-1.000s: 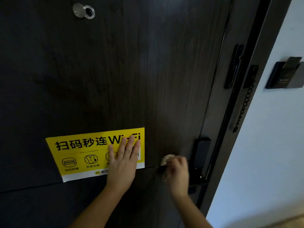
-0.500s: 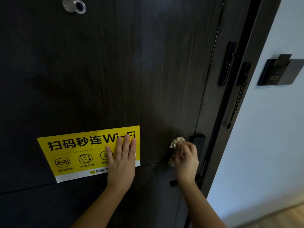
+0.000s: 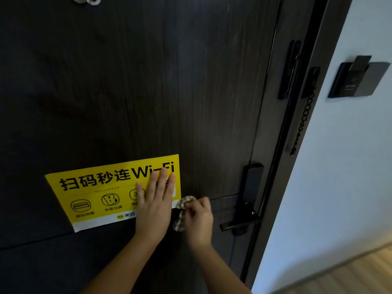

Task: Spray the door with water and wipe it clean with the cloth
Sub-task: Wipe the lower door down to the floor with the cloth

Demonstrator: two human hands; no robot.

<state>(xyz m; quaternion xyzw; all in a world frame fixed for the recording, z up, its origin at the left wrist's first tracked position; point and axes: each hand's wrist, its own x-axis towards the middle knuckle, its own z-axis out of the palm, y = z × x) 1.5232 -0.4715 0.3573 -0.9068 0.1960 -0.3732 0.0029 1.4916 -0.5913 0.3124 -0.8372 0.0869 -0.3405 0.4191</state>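
Step in hand: wiping. No spray bottle in view, so I judge the spray part done or parked.

Left hand (image 3: 156, 205) lies flat on the yellow Wi-Fi sticker (image 3: 101, 192), fingers straight and close together, pointing to 12 o'clock, pressing the sticker's right end against the door (image 3: 148, 81).

Right hand (image 3: 198, 217) sits just at 3 o'clock of the left, fingers curled and clamped on the cloth (image 3: 183, 209). Cloth is bunched; one lobe pokes out at 11 o'clock of the knuckles, a tail hangs at 7 o'clock. It touches the door at the sticker's lower right corner, on the horizontal panel seam.

Lever handle (image 3: 239, 224) and lock plate (image 3: 251, 187) sit at 3 o'clock of the right hand, apart from it.

Next move, my read: wipe along the seam or the sticker edge with light pressure, left hand pinning the sticker so the corner doesn't lift. Large door area toward 12 o'clock probably needs passes too; can't tell wet from dry in this light.
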